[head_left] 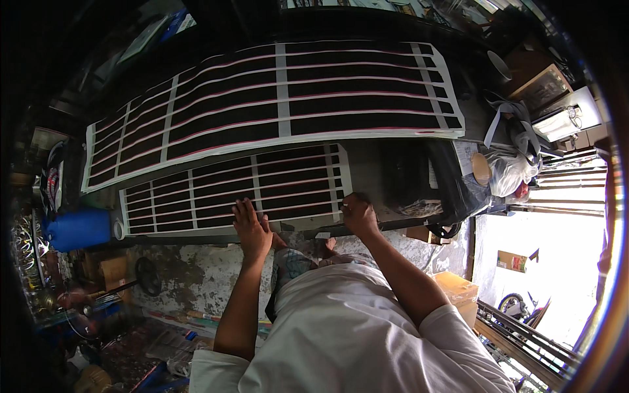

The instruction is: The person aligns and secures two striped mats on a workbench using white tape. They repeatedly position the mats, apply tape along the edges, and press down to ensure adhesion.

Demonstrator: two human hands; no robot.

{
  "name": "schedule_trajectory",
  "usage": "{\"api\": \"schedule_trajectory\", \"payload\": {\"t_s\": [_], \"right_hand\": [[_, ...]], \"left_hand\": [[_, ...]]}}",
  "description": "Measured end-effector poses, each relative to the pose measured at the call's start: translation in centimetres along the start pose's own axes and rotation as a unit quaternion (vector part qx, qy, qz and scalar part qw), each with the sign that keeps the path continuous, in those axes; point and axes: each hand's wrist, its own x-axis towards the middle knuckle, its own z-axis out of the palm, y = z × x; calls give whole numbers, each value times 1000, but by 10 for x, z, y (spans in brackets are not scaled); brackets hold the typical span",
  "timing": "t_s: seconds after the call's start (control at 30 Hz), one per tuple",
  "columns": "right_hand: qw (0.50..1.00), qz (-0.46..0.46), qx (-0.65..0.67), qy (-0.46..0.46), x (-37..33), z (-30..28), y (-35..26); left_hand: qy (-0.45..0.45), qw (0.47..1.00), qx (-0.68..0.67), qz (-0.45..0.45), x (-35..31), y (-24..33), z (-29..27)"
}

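Observation:
A long sheet of black panels split by white strips with thin red lines point(354, 88) lies across the far part of the dark work table. Nearer to me is a smaller sheet of the same pattern point(226, 187), flat on the table. My left hand point(251, 229) rests on its near edge, palm down with fingers stretched out. At the sheet's right end my right hand point(360, 214) is closed beside the near corner. Its fingertips meet at the white border, but what they pinch is too small to make out.
On the left stands a blue drum point(78, 229). Right of the sheets lie a black wrapped bundle point(449, 173) and a clear plastic bag point(511, 173). A cardboard box point(457, 288) sits at my right, near long metal bars point(524, 340) by a bright opening.

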Motion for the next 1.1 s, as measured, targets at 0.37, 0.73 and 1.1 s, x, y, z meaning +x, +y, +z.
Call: {"api": "schedule_trajectory", "payload": {"t_s": [0.37,0.73,1.1], "right_hand": [[998,0,-70,-2,0,-10,-21],[996,-9,-88,-9,0,-5,-31],[995,-42,-91,2,0,-4,-36]], "left_hand": [[38,997,-49,-46,-2,2,-1],[116,991,-68,17,-13,0,-10],[95,992,-68,53,-18,0,-11]]}}
